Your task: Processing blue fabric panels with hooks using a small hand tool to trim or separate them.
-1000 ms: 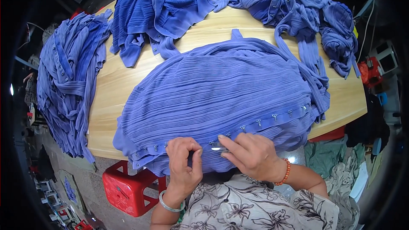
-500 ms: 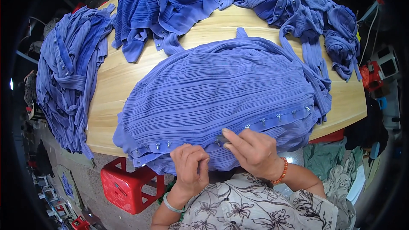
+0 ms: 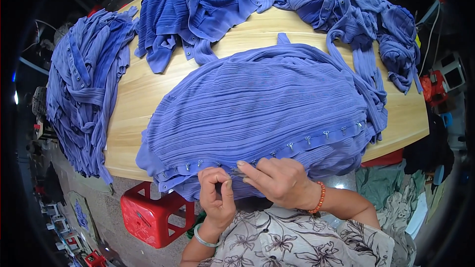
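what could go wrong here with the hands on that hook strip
The garment overhangs the table edge at the near side, so a tug from the left hand or right hand could drag it off. The small hooks along the strip could snag pleats or prick a fingertip. The pile at the left also hangs over the edge and might slide.

The light is bright and even, coming from above, so the desk (image 3: pixel 133 94) and the blue garment (image 3: pixel 267 104) show soft shadows only. The centre is sharp. No strong glare is seen. Toward the rim the straight edges bend strongly, and the corners fall into a dark, slightly blurred black ring.
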`<state>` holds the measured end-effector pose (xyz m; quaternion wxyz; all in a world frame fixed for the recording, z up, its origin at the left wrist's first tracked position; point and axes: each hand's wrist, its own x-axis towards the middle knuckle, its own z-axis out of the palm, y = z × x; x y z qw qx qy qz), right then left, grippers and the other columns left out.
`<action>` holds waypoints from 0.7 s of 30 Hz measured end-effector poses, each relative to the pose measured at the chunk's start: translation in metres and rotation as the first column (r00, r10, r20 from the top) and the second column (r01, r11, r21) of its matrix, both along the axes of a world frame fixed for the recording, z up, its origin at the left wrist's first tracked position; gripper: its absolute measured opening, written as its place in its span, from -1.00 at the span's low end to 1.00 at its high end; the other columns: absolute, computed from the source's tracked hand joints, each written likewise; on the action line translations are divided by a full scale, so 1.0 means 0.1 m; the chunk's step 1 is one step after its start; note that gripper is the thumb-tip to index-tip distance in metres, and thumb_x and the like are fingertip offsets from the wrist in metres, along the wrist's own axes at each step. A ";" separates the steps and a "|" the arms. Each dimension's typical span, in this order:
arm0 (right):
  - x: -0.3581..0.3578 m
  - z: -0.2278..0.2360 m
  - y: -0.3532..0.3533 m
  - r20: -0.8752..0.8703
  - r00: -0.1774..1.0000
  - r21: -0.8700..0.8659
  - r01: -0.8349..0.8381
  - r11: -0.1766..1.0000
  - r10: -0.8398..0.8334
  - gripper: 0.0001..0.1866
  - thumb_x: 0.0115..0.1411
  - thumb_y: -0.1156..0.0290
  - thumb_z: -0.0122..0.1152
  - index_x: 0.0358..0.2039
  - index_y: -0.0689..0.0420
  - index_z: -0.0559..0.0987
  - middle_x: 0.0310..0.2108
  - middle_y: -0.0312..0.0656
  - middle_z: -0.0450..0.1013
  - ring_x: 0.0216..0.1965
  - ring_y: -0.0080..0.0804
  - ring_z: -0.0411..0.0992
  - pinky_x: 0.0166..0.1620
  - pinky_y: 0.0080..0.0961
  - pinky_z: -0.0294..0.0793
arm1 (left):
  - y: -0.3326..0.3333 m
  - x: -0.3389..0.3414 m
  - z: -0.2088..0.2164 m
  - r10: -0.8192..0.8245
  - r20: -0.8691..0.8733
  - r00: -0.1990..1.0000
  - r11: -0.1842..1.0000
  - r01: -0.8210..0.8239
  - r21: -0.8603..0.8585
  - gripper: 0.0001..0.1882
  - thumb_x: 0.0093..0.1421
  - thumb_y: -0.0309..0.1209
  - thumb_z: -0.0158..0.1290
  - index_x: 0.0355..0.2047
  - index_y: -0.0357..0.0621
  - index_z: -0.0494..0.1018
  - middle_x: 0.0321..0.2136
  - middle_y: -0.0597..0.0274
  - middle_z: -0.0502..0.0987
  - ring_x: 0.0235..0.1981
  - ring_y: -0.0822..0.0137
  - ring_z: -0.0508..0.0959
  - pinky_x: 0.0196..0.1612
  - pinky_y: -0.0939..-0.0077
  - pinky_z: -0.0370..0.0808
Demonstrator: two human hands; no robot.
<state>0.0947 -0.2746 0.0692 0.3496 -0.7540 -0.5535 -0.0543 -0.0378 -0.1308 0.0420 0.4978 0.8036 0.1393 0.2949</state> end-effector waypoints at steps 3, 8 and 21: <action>0.00 -0.02 0.05 0.018 1.000 0.003 0.005 1.000 -0.005 -0.55 0.13 0.31 0.39 0.05 0.07 0.62 -0.55 -0.38 0.33 -0.63 -0.52 0.33 -0.59 -0.51 0.27 | -0.03 -0.03 0.03 0.010 0.014 1.000 0.999 -0.010 -0.038 -0.90 0.24 -0.63 0.04 -0.27 -0.21 0.38 -0.33 0.13 0.47 -0.24 0.20 0.39 -0.06 0.33 0.34; 0.03 -0.03 0.03 0.017 0.999 0.000 0.048 0.999 -0.048 -0.56 0.12 0.31 0.41 0.04 0.05 0.63 -0.56 -0.38 0.33 -0.64 -0.50 0.33 -0.60 -0.50 0.27 | -0.05 -0.06 0.06 -0.048 0.021 0.999 0.998 0.049 -0.034 -0.90 0.25 -0.62 0.04 -0.26 -0.20 0.37 -0.32 0.14 0.46 -0.25 0.21 0.39 -0.05 0.34 0.33; 0.00 -0.03 -0.04 -0.032 0.999 0.019 0.003 1.000 -0.002 -0.53 0.11 0.31 0.42 0.06 0.06 0.62 -0.55 -0.38 0.36 -0.64 -0.47 0.35 -0.58 -0.49 0.30 | -0.10 -0.05 0.02 0.019 0.036 0.999 0.990 -0.014 -0.139 -0.92 0.27 -0.59 0.05 -0.26 -0.22 0.38 -0.32 0.16 0.46 -0.24 0.26 0.38 -0.04 0.38 0.32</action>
